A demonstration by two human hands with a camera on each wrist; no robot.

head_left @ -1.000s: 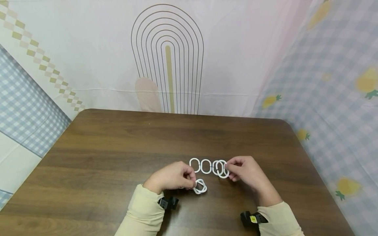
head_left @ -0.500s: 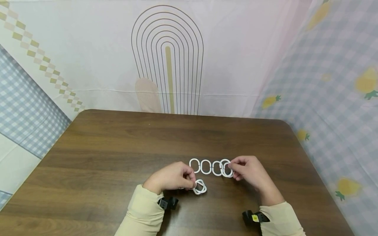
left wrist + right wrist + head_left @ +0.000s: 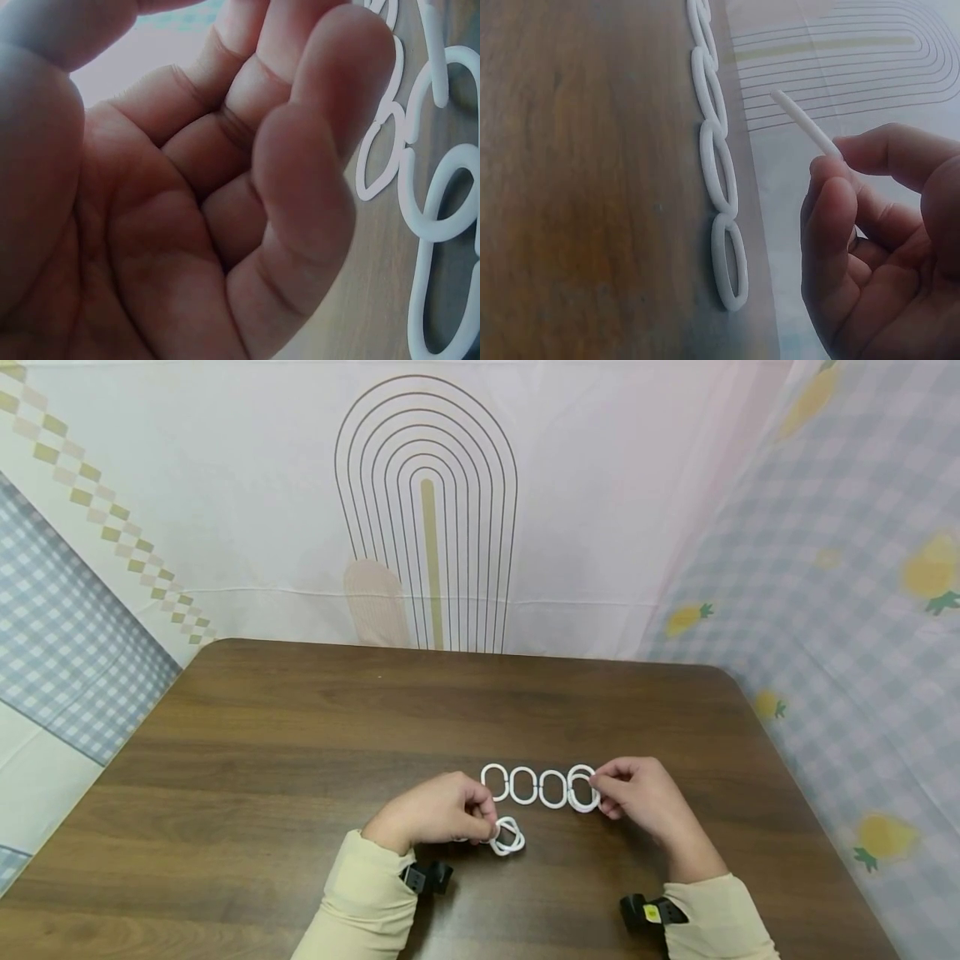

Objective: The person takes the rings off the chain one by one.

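My right hand (image 3: 645, 797) pinches a white oval plastic ring, like a shower curtain ring, between thumb and fingertips. Seen edge-on in the right wrist view, this ring (image 3: 808, 125) is raised off the table; in the head view it overlaps the right end of a row of similar rings (image 3: 512, 785). The row lies end to end. My left hand (image 3: 438, 814) is nearer the front, fingers curled, pinching the edge of a ring (image 3: 433, 52) beside a small group of overlapping rings (image 3: 517, 847). Its thumb tip is outside the left wrist view.
A brown wooden table (image 3: 300, 718) lies under both hands. Patterned cloth (image 3: 585, 510) hangs behind its back edge, and checked cloth (image 3: 847, 693) hangs along the right side. Black wrist cameras (image 3: 431, 877) sit at both cuffs.
My right hand has shifted slightly right with its ring, from over the third ring of the row to over the right end one. The left hand has stayed in place.
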